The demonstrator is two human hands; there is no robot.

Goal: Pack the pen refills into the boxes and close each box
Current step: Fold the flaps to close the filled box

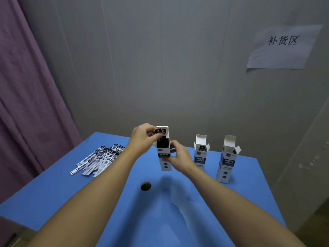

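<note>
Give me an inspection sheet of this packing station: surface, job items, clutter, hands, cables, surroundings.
Surface: blue table with a round dark hole near its middle.
Job's things: held box, top flaps open, dark refills showing inside; middle box and right box stand upright on the table, flaps open; loose refills lie in a fanned pile at the table's left.
Clutter: nothing seen.
Hands: left hand pinches refill tops at the held box's mouth; right hand grips that box's body.
Cables: nothing seen.
Surroundings: grey wall panels; purple curtain at left; paper sign with printed characters on the wall at right.
</note>
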